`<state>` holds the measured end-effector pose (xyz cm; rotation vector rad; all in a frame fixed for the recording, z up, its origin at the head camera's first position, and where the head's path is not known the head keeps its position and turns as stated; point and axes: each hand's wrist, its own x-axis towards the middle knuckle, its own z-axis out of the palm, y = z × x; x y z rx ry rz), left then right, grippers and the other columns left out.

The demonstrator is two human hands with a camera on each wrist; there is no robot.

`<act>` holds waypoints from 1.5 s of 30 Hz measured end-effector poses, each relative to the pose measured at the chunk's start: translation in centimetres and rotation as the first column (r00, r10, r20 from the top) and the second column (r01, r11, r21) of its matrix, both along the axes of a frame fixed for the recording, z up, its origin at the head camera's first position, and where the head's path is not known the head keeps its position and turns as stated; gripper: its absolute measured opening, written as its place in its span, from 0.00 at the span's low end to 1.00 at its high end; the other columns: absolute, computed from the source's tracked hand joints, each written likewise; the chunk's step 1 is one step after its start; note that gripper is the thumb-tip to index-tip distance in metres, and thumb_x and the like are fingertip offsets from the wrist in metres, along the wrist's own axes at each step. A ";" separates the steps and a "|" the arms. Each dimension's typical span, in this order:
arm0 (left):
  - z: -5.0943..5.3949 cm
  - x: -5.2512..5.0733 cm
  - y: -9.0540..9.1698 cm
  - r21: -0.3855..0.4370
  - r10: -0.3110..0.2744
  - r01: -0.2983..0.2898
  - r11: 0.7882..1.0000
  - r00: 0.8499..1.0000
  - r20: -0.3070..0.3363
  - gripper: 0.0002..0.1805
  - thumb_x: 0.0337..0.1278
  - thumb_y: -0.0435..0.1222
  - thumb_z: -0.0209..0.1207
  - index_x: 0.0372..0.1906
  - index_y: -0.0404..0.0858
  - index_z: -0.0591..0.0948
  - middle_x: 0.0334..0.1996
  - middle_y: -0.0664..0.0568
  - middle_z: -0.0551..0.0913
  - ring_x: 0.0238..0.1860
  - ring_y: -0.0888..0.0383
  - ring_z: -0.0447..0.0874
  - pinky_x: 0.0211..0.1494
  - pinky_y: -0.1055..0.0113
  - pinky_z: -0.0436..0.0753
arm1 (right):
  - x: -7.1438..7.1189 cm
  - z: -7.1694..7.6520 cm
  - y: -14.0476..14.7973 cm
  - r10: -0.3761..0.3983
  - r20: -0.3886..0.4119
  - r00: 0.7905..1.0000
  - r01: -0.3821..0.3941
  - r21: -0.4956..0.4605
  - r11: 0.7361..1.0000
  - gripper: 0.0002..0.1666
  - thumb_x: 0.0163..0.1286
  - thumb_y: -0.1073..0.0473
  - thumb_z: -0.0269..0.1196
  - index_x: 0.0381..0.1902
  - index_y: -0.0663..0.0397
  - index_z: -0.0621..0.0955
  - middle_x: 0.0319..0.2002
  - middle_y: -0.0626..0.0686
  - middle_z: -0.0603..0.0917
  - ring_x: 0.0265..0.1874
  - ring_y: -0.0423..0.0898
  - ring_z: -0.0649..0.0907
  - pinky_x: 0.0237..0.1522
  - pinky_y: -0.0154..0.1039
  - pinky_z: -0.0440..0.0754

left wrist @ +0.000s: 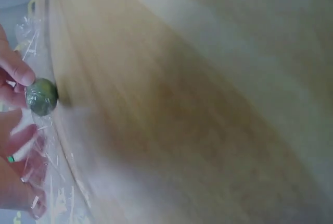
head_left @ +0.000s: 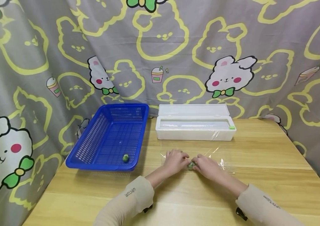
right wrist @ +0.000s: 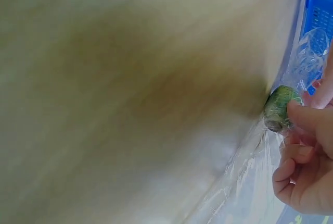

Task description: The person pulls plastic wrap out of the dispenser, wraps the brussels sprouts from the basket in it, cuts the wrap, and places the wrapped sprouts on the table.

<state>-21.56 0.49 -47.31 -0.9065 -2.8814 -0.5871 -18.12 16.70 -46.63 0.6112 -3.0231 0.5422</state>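
Observation:
A small round green item (head_left: 191,165) lies on the table inside clear plastic film (head_left: 213,150). My right hand (head_left: 208,167) pinches it from the right; in the right wrist view the thumb of that hand (right wrist: 309,156) presses on the green item (right wrist: 281,108). My left hand (head_left: 174,163) is close on the other side, its fingers bent around gathered film. The left wrist view has the wrapped item (left wrist: 41,97) between my right fingertips and my left hand (left wrist: 18,174), with film (left wrist: 60,198) stretched over the left fingers.
A blue plastic basket (head_left: 72,163) stands to the left, holding another green item (head_left: 125,158). Behind my hands is a white film dispenser box (head_left: 195,135) with its lid raised and a green slider (head_left: 232,127). A patterned curtain (head_left: 177,37) hangs behind the table (head_left: 276,175).

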 end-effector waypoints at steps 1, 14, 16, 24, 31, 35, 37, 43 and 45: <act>0.0 0.0 0.0 0.005 -0.016 0.016 1.000 1.000 -0.009 0.14 0.48 0.50 0.62 0.38 0.47 0.84 0.33 0.59 0.82 0.35 0.62 0.72 0.40 0.67 0.61 | 0.0 0.1 0.0 -0.001 0.004 1.000 0.001 0.003 1.000 0.13 0.56 0.60 0.65 0.40 0.58 0.81 0.25 0.49 0.74 0.21 0.41 0.73 0.21 0.35 0.73; 0.2 -0.9 0.9 0.017 -0.044 0.043 0.999 0.996 0.073 0.12 0.41 0.42 0.67 0.36 0.46 0.84 0.35 0.60 0.85 0.32 0.65 0.69 0.38 0.69 0.58 | -1.1 0.2 0.4 0.010 0.072 0.997 -0.007 -0.037 0.999 0.07 0.61 0.63 0.58 0.37 0.59 0.79 0.23 0.51 0.76 0.21 0.44 0.74 0.24 0.40 0.75; 0.2 -1.1 0.9 0.020 -0.039 0.038 0.999 0.994 0.102 0.11 0.42 0.41 0.67 0.36 0.45 0.84 0.34 0.60 0.85 0.32 0.64 0.70 0.39 0.69 0.58 | -1.4 0.1 0.6 0.014 0.061 0.998 -0.010 -0.062 0.998 0.11 0.60 0.63 0.59 0.41 0.62 0.79 0.27 0.53 0.79 0.24 0.46 0.77 0.28 0.41 0.77; 0.5 -1.6 1.0 -0.042 -0.020 0.026 0.999 0.991 0.131 0.11 0.50 0.41 0.62 0.40 0.45 0.84 0.29 0.59 0.80 0.34 0.62 0.69 0.38 0.69 0.60 | -2.0 0.3 1.0 0.042 0.044 0.998 -0.036 -0.143 0.989 0.19 0.51 0.64 0.68 0.39 0.59 0.73 0.22 0.46 0.73 0.19 0.40 0.70 0.20 0.33 0.69; 0.3 -1.9 1.1 -0.096 0.002 0.009 0.995 0.993 0.116 0.12 0.58 0.43 0.56 0.44 0.45 0.83 0.31 0.56 0.78 0.36 0.59 0.70 0.36 0.70 0.61 | -2.8 0.2 1.0 -0.008 0.071 0.997 0.018 -0.151 0.988 0.14 0.52 0.67 0.65 0.38 0.59 0.77 0.20 0.46 0.73 0.19 0.40 0.71 0.21 0.34 0.69; -0.1 -1.9 1.1 -0.075 0.012 -0.009 0.997 0.999 0.043 0.13 0.59 0.42 0.54 0.44 0.44 0.83 0.34 0.54 0.80 0.39 0.57 0.73 0.38 0.68 0.64 | -3.3 0.3 0.8 -0.031 0.092 0.995 0.043 -0.137 0.990 0.12 0.54 0.67 0.64 0.39 0.60 0.79 0.20 0.47 0.75 0.19 0.41 0.72 0.22 0.35 0.70; -0.3 -1.7 1.1 -0.051 0.017 -0.016 0.999 1.000 0.009 0.14 0.57 0.43 0.56 0.45 0.43 0.82 0.36 0.53 0.81 0.40 0.56 0.74 0.39 0.68 0.65 | -3.6 0.3 0.8 -0.029 0.086 0.996 0.040 -0.128 0.991 0.10 0.56 0.66 0.63 0.38 0.60 0.80 0.22 0.49 0.78 0.21 0.42 0.74 0.23 0.37 0.73; -0.5 -1.7 1.3 -0.039 0.038 -0.039 0.998 0.999 -0.016 0.20 0.46 0.45 0.65 0.47 0.46 0.80 0.38 0.52 0.81 0.39 0.56 0.73 0.41 0.66 0.63 | -4.2 0.1 1.0 0.009 0.081 0.997 0.001 -0.121 0.993 0.12 0.59 0.68 0.60 0.42 0.61 0.81 0.31 0.56 0.83 0.24 0.45 0.78 0.28 0.40 0.77; -0.5 -1.9 1.4 -0.046 0.055 -0.055 0.997 0.998 -0.008 0.18 0.45 0.44 0.65 0.45 0.47 0.80 0.38 0.54 0.82 0.38 0.57 0.73 0.42 0.66 0.63 | -4.3 -0.1 1.1 0.024 0.083 0.996 -0.015 -0.114 0.993 0.14 0.60 0.67 0.58 0.45 0.61 0.80 0.33 0.58 0.84 0.26 0.47 0.80 0.30 0.41 0.78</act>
